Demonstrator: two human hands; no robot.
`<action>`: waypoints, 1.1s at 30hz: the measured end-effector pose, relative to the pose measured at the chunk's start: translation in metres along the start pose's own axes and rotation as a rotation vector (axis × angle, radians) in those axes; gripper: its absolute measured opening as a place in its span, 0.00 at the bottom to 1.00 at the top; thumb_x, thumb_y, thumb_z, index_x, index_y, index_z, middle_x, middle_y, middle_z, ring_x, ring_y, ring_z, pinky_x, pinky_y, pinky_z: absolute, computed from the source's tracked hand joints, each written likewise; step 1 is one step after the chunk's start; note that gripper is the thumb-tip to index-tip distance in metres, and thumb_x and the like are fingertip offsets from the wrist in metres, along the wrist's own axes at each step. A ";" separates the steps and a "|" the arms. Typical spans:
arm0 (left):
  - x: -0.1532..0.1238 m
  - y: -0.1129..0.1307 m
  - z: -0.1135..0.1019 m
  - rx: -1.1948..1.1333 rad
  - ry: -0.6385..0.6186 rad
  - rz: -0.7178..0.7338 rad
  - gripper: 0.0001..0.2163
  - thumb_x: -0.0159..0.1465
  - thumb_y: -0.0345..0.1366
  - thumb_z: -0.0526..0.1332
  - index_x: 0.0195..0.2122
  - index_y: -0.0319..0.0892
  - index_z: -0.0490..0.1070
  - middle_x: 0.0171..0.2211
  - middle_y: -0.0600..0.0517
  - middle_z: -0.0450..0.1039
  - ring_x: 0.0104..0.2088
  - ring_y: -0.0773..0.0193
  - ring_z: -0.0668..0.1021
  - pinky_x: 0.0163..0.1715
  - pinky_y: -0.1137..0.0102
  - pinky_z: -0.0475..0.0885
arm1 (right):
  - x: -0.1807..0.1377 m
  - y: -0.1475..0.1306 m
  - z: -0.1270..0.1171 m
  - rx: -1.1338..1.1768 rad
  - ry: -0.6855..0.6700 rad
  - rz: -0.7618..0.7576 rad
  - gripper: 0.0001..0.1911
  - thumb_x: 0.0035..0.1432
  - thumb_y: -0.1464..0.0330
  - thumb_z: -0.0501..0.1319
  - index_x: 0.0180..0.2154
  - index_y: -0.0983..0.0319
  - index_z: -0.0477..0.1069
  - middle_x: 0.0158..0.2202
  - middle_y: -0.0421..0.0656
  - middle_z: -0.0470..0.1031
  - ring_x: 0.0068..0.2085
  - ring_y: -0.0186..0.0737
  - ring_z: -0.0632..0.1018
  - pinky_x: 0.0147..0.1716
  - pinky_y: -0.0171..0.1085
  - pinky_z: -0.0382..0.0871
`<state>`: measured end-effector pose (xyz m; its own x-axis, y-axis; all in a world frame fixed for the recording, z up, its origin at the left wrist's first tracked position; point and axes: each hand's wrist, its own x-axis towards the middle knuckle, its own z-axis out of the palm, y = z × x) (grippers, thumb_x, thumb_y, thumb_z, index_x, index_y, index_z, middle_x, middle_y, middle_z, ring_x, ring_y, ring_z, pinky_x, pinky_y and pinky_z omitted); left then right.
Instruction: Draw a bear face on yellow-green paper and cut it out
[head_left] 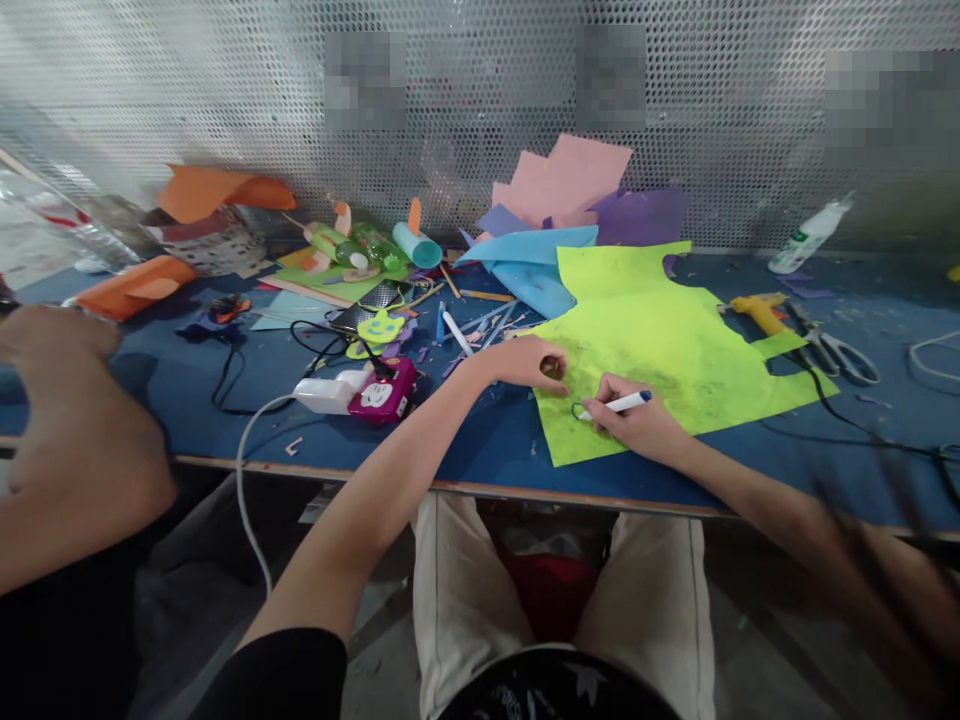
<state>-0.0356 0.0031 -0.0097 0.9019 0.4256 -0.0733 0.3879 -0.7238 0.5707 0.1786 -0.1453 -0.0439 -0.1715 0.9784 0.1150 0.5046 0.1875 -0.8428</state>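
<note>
A large yellow-green paper sheet (652, 340) lies on the blue table (480, 450). My right hand (637, 425) is closed round a white marker (619, 404) whose tip touches the sheet's near left corner, beside a dark drawn line. My left hand (529, 362) rests on the sheet's left edge, fingers curled and pressing the paper down, with nothing held in it.
Another person's hand (67, 420) is at the far left. On the table lie a yellow glue gun (761, 312), scissors (836, 350), a glue bottle (810, 235), a magenta device (382, 392) with white cable, pencils, pink, purple, blue and orange paper, and paper crafts. A perforated metal wall stands behind.
</note>
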 end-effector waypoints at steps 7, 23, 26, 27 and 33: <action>0.000 0.001 0.000 0.002 -0.001 0.005 0.20 0.58 0.55 0.68 0.38 0.42 0.76 0.31 0.52 0.73 0.31 0.65 0.71 0.32 0.68 0.59 | 0.000 0.002 0.000 0.036 -0.021 0.010 0.18 0.66 0.54 0.63 0.28 0.56 0.64 0.23 0.39 0.76 0.23 0.39 0.72 0.25 0.38 0.63; -0.001 0.001 -0.001 -0.003 -0.001 0.009 0.20 0.58 0.55 0.68 0.37 0.41 0.75 0.30 0.53 0.71 0.29 0.66 0.70 0.32 0.68 0.59 | -0.001 -0.003 -0.003 -0.040 -0.104 -0.010 0.17 0.65 0.57 0.62 0.27 0.58 0.64 0.21 0.38 0.74 0.23 0.36 0.70 0.25 0.35 0.61; -0.001 0.001 -0.001 -0.005 -0.007 0.006 0.21 0.58 0.56 0.67 0.38 0.42 0.75 0.30 0.53 0.70 0.29 0.66 0.70 0.32 0.69 0.59 | -0.002 -0.001 -0.004 -0.039 -0.077 -0.032 0.18 0.63 0.60 0.63 0.25 0.58 0.61 0.17 0.36 0.68 0.21 0.33 0.66 0.23 0.34 0.58; -0.001 0.001 -0.001 -0.007 -0.009 0.006 0.21 0.58 0.56 0.67 0.38 0.42 0.76 0.30 0.53 0.71 0.29 0.66 0.70 0.32 0.69 0.59 | -0.002 -0.001 -0.004 -0.017 -0.045 -0.035 0.19 0.62 0.61 0.64 0.24 0.58 0.60 0.17 0.35 0.67 0.20 0.33 0.65 0.22 0.34 0.57; 0.000 -0.001 0.000 0.008 0.002 0.016 0.20 0.59 0.54 0.68 0.38 0.42 0.76 0.31 0.53 0.72 0.30 0.67 0.71 0.32 0.69 0.58 | -0.001 0.003 -0.014 0.371 0.209 0.054 0.20 0.65 0.57 0.64 0.27 0.58 0.61 0.17 0.35 0.68 0.18 0.31 0.65 0.18 0.33 0.55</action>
<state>-0.0357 0.0040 -0.0103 0.9078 0.4146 -0.0628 0.3748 -0.7351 0.5649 0.1924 -0.1442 -0.0391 0.0414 0.9896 0.1380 0.1633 0.1296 -0.9780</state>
